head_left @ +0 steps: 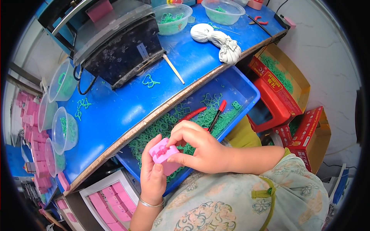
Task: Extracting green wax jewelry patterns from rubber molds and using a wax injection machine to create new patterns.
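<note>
A small pink block-shaped mould (157, 149), hollowed in its upper face, sits between my two hands above a blue tray (248, 92). My left hand (151, 183) grips it from the left and below, with the thumb against its near side. My right hand (206, 152) closes on it from the right, fingertips at the hollow and thumb on the edge. Whether anything lies in the hollow is too small to tell. Many thin green pieces (148, 133) fill the tray beneath. Red-handled pliers (194, 114) and a red-capped black pen (218, 114) lie on them.
On the blue table (127, 111) stand a dark machine (123, 57), a wooden-handled stick (174, 69), a white cloth bundle (217, 40) and clear bowls (169, 23) of green pieces. Red cardboard boxes (277, 84) stand right. Pink blocks (111, 204) fill a white box lower left.
</note>
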Motion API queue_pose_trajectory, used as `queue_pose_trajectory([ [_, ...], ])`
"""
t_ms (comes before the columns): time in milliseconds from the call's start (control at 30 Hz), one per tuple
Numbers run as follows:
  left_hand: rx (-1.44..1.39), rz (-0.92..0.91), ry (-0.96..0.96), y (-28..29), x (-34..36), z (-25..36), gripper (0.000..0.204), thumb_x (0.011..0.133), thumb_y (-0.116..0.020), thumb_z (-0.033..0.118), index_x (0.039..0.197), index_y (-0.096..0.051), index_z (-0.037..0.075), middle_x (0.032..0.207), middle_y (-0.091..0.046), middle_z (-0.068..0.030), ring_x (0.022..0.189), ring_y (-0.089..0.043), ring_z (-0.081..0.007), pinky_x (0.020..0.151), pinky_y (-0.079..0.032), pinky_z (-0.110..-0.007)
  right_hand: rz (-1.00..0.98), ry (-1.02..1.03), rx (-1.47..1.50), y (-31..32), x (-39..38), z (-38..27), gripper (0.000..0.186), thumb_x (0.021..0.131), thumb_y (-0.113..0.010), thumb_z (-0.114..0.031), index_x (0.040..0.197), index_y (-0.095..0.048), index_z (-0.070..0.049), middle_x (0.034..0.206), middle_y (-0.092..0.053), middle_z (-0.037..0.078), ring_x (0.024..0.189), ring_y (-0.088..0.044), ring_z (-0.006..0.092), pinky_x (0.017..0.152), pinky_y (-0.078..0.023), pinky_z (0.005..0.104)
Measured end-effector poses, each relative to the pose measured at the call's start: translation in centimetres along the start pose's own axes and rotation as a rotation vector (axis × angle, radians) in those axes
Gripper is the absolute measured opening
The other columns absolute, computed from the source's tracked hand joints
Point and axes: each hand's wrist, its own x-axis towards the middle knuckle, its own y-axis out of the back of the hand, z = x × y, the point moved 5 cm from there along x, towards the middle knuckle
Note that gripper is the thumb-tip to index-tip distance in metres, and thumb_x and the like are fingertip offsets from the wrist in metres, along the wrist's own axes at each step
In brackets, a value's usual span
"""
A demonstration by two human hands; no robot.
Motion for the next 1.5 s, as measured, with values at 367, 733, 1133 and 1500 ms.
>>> queue_pose_trajectory([
  [367, 0.308, 0.082, -0.085, 0.9, -0.6, 0.6, 0.058, 0.085, -0.059, 0.034, 0.127, -0.038, 0.000, 0.119, -0.049, -0.0137, 0.107, -0.049, -0.0190, 0.092, -0.039, -0.031, 0.003, -0.124, -0.112, -0.6, -0.3, 0.8, 0.028, 0.080, -0.065, -0.025, 0.083, -0.050, -0.002, 0.085, -0.047, 0.010, 0.084, -0.048, 0.0235, 0.074, -0.040, 0.0327],
  [733, 0.003, -0.023, -0.075, -0.2, -1.5, 1.2, 0.058, 0.084, -0.059, 0.037, 0.123, -0.039, -0.001, 0.110, -0.053, -0.0159, 0.098, -0.057, -0.0247, 0.085, -0.048, -0.035, -0.166, 0.087, 0.147, -1.4, 0.1, 1.1, 0.033, 0.081, -0.064, -0.031, 0.094, -0.054, -0.002, 0.099, -0.055, 0.010, 0.093, -0.052, 0.0215, 0.083, -0.038, 0.0335],
  [1133, 1.924, 0.410, -0.310, 5.0, 1.7, 11.4, 0.075, 0.069, -0.070, 0.016, 0.132, -0.033, 0.001, 0.129, -0.038, -0.0209, 0.113, -0.042, -0.0379, 0.096, -0.035, -0.040, -0.048, -0.520, 0.820, 3.9, 11.2, -1.2, 0.069, 0.088, -0.028, -0.060, 0.118, -0.043, 0.001, 0.097, -0.057, 0.013, 0.078, -0.060, 0.0195, 0.067, -0.049, 0.0314],
  [1500, 1.492, 0.156, -0.174, 6.9, 2.1, 11.5, 0.094, 0.046, -0.084, 0.011, 0.126, -0.036, -0.003, 0.109, -0.047, -0.0149, 0.101, -0.049, -0.0306, 0.088, -0.042, -0.036, -0.133, -0.423, 0.746, 6.6, 14.7, -2.8, 0.041, 0.092, -0.036, -0.029, 0.101, -0.058, 0.004, 0.078, -0.064, 0.013, 0.054, -0.055, 0.0141, 0.052, -0.046, 0.0249],
])
